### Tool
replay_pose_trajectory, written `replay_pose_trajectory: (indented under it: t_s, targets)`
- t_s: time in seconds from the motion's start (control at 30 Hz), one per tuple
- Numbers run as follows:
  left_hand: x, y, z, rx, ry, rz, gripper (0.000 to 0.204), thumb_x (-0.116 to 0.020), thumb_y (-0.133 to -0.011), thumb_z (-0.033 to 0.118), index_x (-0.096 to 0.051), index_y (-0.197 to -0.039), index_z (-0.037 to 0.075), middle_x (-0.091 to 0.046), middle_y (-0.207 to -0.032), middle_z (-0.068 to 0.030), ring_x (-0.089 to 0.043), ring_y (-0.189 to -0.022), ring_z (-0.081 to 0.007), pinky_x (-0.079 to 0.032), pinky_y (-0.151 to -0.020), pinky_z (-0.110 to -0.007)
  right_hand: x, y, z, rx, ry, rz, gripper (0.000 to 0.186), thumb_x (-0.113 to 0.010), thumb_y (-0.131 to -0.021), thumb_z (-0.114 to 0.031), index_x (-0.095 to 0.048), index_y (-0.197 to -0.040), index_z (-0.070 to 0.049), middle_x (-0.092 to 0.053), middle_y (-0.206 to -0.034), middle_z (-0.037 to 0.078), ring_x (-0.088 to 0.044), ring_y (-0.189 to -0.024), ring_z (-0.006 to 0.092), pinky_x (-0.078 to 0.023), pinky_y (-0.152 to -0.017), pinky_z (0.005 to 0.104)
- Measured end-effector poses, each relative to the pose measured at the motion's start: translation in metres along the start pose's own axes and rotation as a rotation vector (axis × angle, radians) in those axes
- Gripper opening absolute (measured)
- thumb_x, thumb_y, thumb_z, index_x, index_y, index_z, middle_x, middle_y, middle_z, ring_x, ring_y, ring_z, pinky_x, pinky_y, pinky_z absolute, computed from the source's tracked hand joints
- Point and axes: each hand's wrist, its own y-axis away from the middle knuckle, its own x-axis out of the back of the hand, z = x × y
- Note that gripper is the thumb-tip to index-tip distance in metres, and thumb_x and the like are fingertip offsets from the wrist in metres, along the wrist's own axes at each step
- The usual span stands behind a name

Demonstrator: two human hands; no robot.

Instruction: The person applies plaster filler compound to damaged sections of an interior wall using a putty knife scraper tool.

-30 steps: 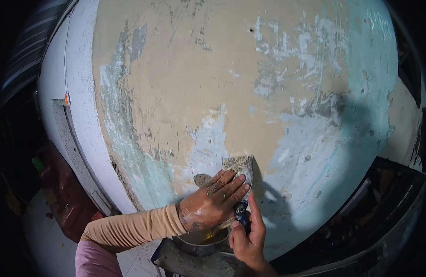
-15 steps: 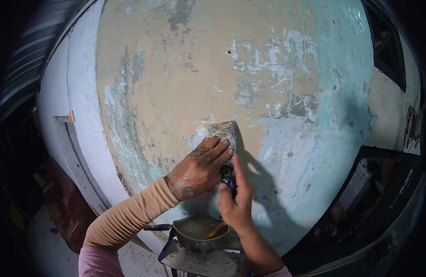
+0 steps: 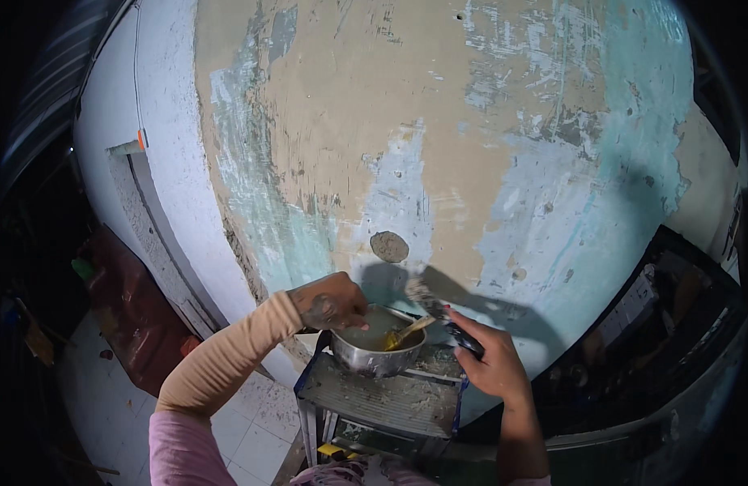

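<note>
My left hand (image 3: 332, 300) hangs over the left side of a metal pot (image 3: 375, 363), its fingers curled downward and drawn together. Anything between those fingertips is hidden. Cloudy liquid fills the pot, and a brush (image 3: 411, 327) with a pale handle and yellowish bristles leans in it. To the right of the pot, my right hand (image 3: 494, 354) is wrapped around the black handle of a scraper (image 3: 465, 340). Its blade, coated in pale scrapings, points up and left toward the wall, close above the pot's far rim.
The pot stands on the ridged top of a stepladder (image 3: 382, 398). Ahead rises a wall (image 3: 374, 121) with peeling beige, blue and green paint and a round grey patch (image 3: 389, 247). A dark red covered object (image 3: 135, 312) lies left; a dark-framed opening (image 3: 633, 324) is at right.
My left hand has left the scraper blade and moved down over the pot. The scraper has come off the wall, lower and to the right. My view has tilted down.
</note>
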Motion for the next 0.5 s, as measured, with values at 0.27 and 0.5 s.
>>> replay_pose_trajectory:
  t_s: [0.27, 0.5]
  targets:
    - [-0.109, -0.034, -0.07, -0.094, 0.088, -0.461, 0.016, -0.06, -0.084, 0.01, -0.072, -0.086, 0.0, -0.071, -0.083, -0.0159, -0.062, -0.07, -0.0246, -0.051, -0.065, -0.038, -0.05, -0.077, -0.033, 0.111, 0.666, -0.904, 0.049, -0.067, -0.073, -0.004, -0.07, -0.12, -0.016, -0.071, -0.108, 0.015, -0.066, -0.101, 0.0347, -0.054, -0.085, 0.0426]
    - [-0.087, -0.032, -0.042, -0.003, -0.23, -0.463, 0.02, -0.058, -0.084, 0.015, -0.072, -0.081, 0.001, -0.071, -0.081, -0.0175, -0.064, -0.068, -0.0297, -0.052, -0.063, -0.04, -0.03, -0.087, -0.059, 0.165, 0.634, -1.083, 0.049, -0.061, -0.07, 0.004, -0.074, -0.113, -0.015, -0.071, -0.107, 0.013, -0.067, -0.102, 0.0324, -0.055, -0.085, 0.0418]
